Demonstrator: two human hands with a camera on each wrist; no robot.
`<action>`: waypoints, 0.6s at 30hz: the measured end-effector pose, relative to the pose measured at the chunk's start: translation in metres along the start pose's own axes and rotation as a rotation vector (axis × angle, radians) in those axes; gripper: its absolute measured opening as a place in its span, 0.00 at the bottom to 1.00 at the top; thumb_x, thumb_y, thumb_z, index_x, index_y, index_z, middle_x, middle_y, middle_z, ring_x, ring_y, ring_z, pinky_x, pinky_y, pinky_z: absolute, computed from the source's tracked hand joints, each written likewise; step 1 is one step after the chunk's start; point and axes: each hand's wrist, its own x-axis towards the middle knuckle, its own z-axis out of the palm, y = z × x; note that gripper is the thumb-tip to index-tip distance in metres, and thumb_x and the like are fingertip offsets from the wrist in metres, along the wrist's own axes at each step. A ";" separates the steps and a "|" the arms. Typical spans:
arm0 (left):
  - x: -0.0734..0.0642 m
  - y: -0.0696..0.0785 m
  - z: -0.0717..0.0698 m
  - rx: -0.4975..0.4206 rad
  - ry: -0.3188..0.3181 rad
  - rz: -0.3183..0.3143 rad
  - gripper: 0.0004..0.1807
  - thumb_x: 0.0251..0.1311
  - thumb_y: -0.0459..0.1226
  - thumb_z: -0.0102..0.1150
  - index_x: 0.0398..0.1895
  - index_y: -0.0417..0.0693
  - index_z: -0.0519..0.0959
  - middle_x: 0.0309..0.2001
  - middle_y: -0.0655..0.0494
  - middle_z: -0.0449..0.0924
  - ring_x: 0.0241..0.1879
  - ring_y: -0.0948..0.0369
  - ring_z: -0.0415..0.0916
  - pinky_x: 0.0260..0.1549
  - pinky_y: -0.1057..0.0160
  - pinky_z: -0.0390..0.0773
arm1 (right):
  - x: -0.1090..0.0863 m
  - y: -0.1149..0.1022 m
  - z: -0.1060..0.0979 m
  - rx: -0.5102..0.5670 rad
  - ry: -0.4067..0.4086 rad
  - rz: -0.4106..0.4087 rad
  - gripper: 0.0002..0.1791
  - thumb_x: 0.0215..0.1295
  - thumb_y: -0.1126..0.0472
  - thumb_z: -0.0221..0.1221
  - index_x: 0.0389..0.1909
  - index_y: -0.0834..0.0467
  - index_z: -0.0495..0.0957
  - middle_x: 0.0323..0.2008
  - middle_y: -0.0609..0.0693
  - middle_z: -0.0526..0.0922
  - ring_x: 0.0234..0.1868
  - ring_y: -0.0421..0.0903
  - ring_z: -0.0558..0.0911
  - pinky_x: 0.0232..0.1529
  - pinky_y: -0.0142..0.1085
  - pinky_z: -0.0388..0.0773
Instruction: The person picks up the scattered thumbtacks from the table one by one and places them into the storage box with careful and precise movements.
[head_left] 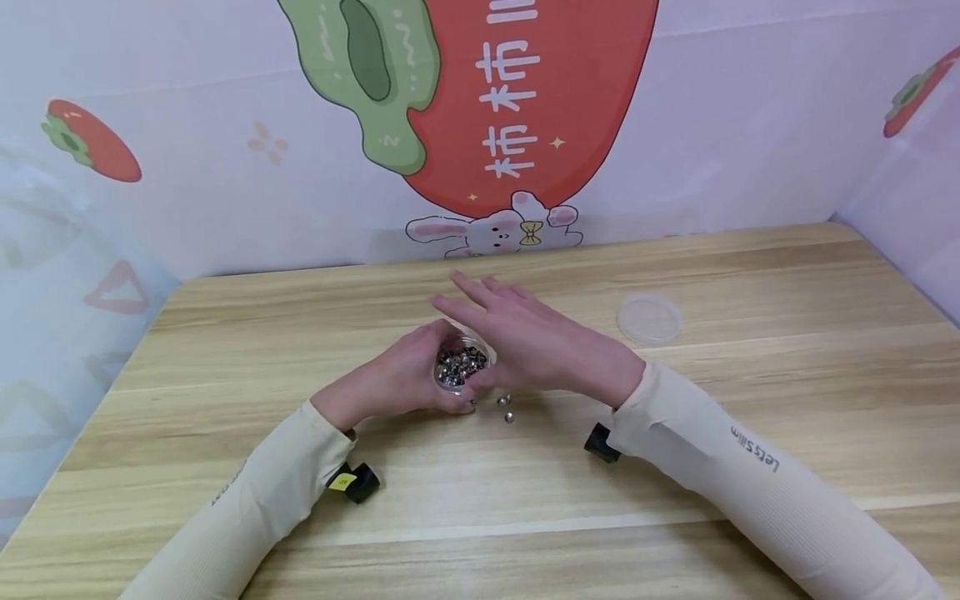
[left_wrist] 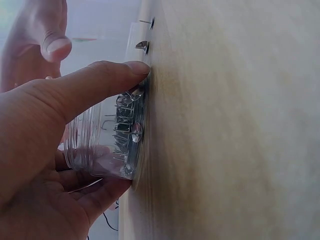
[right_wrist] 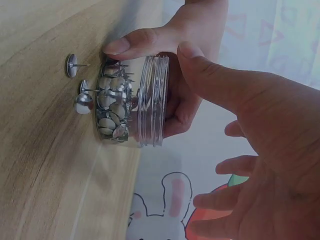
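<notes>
A clear round jar [head_left: 462, 364] with silver thumbtacks [right_wrist: 112, 100] in its lower part stands upright on the table. My left hand [head_left: 405, 375] grips it from the left, thumb on the near side and fingers round the far side. Over the jar's right side is my right hand [head_left: 536, 342], fingers spread and extended, with nothing visible in them. Its thumb [right_wrist: 192, 52] is near the rim; whether it touches cannot be told. Loose thumbtacks [head_left: 509, 417] lie beside the jar, and in the right wrist view one thumbtack [right_wrist: 72, 65] rests on its head, point up.
A clear round lid [head_left: 650, 319] lies on the wooden table [head_left: 480, 517], to the right and behind my right hand. A printed cloth [head_left: 225, 192] hangs along the table's back edge. Black wrist devices [head_left: 602, 442] sit under both sleeves.
</notes>
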 end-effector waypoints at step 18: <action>-0.001 0.000 0.001 -0.022 0.007 -0.009 0.44 0.38 0.47 0.79 0.57 0.40 0.67 0.53 0.48 0.76 0.55 0.55 0.75 0.60 0.55 0.73 | -0.023 0.002 -0.003 -0.048 0.038 -0.053 0.51 0.51 0.44 0.71 0.74 0.48 0.57 0.73 0.48 0.61 0.74 0.49 0.60 0.74 0.53 0.54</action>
